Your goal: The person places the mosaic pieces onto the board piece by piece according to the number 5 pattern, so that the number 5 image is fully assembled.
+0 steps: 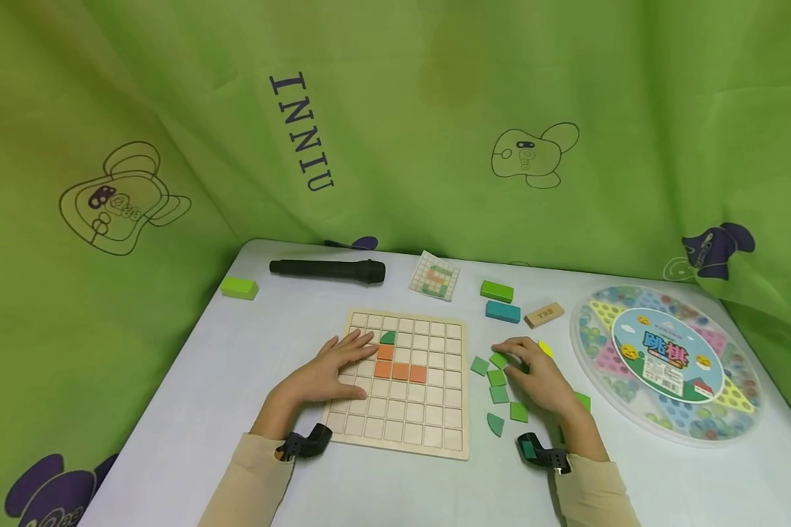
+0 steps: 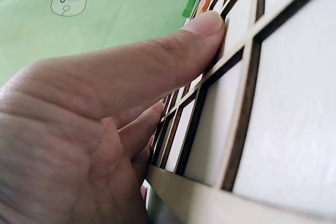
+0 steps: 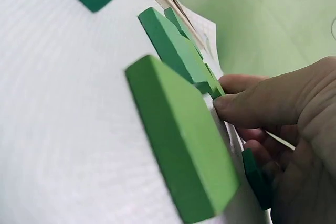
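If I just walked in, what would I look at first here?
Probably the wooden grid board in the middle of the table, with orange squares and one green piece set in it. The left hand rests flat on the board, while the right hand touches loose green tiles beside it. At the far right lies a big round marble game.

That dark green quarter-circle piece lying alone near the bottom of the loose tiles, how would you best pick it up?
Pinch the quarter-circle piece across its two straight edges, coming from above. It lies flat on the table, so only its thin sides offer a hold, and the curved edge would probably slip. It sits apart from the green square tiles, with room for fingertips; the right hand is nearest.
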### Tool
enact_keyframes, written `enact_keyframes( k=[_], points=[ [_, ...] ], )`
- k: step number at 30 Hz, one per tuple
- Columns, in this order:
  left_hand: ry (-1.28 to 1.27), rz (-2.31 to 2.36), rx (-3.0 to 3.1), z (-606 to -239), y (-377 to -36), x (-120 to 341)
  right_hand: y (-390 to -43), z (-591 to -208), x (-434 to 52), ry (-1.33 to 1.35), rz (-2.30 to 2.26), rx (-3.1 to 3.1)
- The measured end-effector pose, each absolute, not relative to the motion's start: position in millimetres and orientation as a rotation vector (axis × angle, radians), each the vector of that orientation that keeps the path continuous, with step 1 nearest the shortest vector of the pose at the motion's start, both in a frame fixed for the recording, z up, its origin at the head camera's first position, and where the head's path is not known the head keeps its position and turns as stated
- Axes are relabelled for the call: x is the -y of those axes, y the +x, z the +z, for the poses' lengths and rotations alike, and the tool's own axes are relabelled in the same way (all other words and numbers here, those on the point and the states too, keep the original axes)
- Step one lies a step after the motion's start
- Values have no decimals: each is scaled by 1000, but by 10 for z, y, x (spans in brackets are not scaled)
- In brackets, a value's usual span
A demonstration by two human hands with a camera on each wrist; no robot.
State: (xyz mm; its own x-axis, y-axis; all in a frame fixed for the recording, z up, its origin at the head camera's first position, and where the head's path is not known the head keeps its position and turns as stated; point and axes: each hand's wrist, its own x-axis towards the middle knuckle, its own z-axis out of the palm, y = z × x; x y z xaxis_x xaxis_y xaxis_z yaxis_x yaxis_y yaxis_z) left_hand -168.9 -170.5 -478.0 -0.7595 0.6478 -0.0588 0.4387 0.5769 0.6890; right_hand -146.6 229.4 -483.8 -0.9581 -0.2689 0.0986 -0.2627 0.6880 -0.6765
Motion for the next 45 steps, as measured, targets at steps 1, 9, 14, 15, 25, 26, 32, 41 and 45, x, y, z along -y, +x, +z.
enact_keyframes(
  k=[1,9,14,15,25,26,32,41,45],
  points=[
    [896,974,-2507,-4783,-1690,1704,-1466,-4844,-2295,-460,-1147,-2888],
    [886,970,-2507,-4825,-1675,1699,-1457,-4831,-2291,-294,-1092,-2964],
    [892,959,-2518,-4814,-1678,1714,-1452,-4733,-2232,-223,-1178,-2928],
    [893,955,-2520,-4810,-1681,1716,-1451,-4710,-2210,-239,-1203,-2917],
    [909,950,-2511,-4798,-1692,1720,-1592,-4634,-1709,-450,-1389,-2772],
    [912,952,-2512,-4799,-1692,1717,-1619,-4625,-1640,-463,-1400,-2764],
    [902,939,-2516,-4797,-1674,1721,-1792,-4600,-1209,-503,-1403,-2689],
    [875,949,-2521,-4792,-1667,1716,-1953,-4723,-900,-476,-1218,-2741],
    [874,944,-2523,-4790,-1663,1725,-1968,-4746,-863,-509,-1195,-2776]
  ],
)
